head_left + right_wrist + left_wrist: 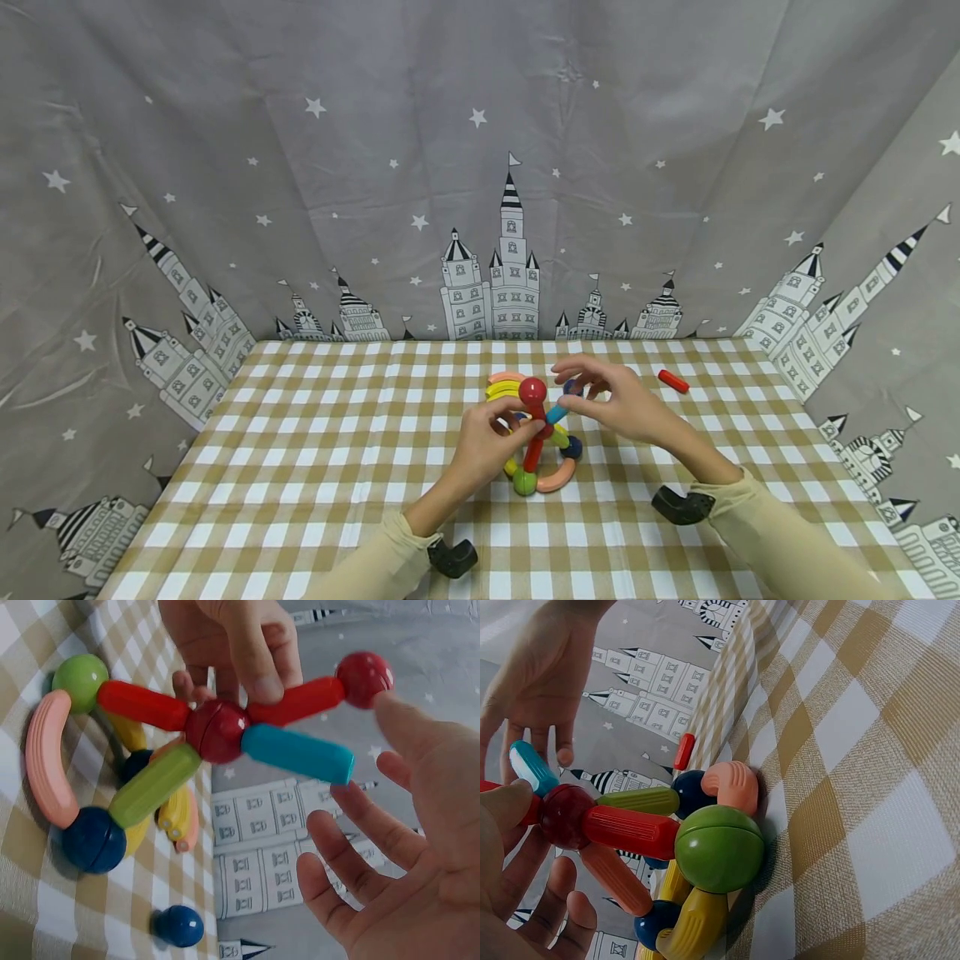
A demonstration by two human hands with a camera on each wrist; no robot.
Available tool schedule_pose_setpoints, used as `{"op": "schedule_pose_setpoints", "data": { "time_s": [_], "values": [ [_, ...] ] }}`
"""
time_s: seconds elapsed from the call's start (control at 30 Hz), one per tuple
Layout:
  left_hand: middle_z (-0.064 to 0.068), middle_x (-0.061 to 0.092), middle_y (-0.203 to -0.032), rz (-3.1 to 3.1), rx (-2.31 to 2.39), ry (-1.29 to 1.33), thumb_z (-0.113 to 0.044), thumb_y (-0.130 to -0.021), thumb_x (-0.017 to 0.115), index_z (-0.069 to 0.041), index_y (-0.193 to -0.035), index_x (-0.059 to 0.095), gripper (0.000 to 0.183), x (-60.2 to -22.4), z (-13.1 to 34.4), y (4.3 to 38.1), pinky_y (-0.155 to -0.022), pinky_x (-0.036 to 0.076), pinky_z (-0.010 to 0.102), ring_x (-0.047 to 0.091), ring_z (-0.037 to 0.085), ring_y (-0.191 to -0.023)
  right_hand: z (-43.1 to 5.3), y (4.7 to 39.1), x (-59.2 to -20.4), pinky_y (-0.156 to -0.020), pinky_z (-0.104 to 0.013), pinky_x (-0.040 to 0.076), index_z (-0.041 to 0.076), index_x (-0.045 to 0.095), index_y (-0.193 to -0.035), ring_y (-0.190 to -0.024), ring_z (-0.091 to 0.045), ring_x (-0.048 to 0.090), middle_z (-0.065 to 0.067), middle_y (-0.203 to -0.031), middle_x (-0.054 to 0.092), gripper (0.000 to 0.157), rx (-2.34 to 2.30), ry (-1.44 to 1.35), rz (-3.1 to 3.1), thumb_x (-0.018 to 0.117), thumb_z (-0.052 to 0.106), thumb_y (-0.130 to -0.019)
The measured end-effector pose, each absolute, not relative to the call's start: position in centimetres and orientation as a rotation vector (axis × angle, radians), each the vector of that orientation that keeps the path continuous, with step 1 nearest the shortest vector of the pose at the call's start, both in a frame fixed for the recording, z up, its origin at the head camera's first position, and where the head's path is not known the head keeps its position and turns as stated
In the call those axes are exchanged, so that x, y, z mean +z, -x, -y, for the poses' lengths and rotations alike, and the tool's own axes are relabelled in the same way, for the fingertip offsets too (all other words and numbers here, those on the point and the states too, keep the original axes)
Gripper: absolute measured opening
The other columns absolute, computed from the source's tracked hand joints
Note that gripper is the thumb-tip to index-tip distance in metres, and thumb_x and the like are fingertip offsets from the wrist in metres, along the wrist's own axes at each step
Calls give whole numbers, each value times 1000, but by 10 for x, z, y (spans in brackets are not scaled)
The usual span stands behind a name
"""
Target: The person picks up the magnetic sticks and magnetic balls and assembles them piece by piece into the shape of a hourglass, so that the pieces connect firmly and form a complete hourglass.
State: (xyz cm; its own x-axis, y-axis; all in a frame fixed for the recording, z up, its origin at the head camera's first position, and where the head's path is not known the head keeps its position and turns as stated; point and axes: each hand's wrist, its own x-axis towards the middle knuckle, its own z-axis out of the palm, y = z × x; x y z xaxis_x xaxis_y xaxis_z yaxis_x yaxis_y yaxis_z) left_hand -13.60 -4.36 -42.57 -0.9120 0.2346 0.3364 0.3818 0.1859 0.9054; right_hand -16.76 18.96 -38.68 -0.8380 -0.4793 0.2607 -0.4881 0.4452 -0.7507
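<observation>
A magnetic stick-and-ball structure stands on the checked cloth, with a green ball (720, 849), a dark blue ball (94, 840) and a curved pink stick (51, 759) at its base. Sloping sticks meet at a central red ball (217, 731). From there an upper red stick (304, 701) rises to a red top ball (533, 391), and a light blue stick (300, 754) juts out sideways. My left hand (491, 437) pinches the upper red stick beside the central ball. My right hand (618, 400) holds nothing, fingers spread and loosely bent around the light blue stick's free end.
Behind the structure lie curved yellow sticks (502, 389) and a curved pink stick (508, 377). A loose blue ball (178, 926) rests on the cloth. Farther right is a short red stick (673, 382). A grey castle-print curtain (480, 183) borders the table's back.
</observation>
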Motion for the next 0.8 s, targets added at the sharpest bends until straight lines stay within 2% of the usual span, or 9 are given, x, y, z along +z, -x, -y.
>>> {"op": "schedule_pose_setpoints", "data": {
  "time_s": [0.23, 0.43, 0.67, 0.8],
  "values": [
    [9, 75, -95, 2331, -1839, 577, -4, -88, 81, -3, -104, 76, 17, -426, 43, 136, -66, 53, 30, 64, 31, -76, -203, 180, -399, -84, -36, 57, 10, 66, -129, -99, -25, 68, -6, -119, 71, 30, 1386, -757, 2640, 68, 18, -101],
    [11, 75, -95, 2330, -1847, 589, -5, -88, 81, -2, -104, 76, 17, -426, 43, 136, -65, 52, 31, 63, 32, -75, -217, 197, -413, -84, -41, 57, 6, 64, -131, -103, -30, 69, -14, -123, 68, 32, 1372, -654, 2615, 68, 15, -100],
    [10, 75, -94, 2331, -1859, 567, -4, -87, 81, -3, -104, 76, 17, -427, 43, 136, -66, 52, 29, 63, 31, -76, -232, 217, -435, -81, -41, 57, 7, 65, -132, -95, -32, 69, -22, -126, 65, 34, 1301, -500, 2666, 71, 13, -99],
    [9, 75, -93, 2332, -1864, 555, -4, -87, 81, -4, -103, 77, 17, -427, 43, 136, -66, 51, 29, 63, 30, -76, -235, 229, -449, -83, -47, 56, 4, 64, -131, -95, -36, 67, -27, -128, 62, 35, 1278, -448, 2693, 71, 8, -97]
  ]
}}
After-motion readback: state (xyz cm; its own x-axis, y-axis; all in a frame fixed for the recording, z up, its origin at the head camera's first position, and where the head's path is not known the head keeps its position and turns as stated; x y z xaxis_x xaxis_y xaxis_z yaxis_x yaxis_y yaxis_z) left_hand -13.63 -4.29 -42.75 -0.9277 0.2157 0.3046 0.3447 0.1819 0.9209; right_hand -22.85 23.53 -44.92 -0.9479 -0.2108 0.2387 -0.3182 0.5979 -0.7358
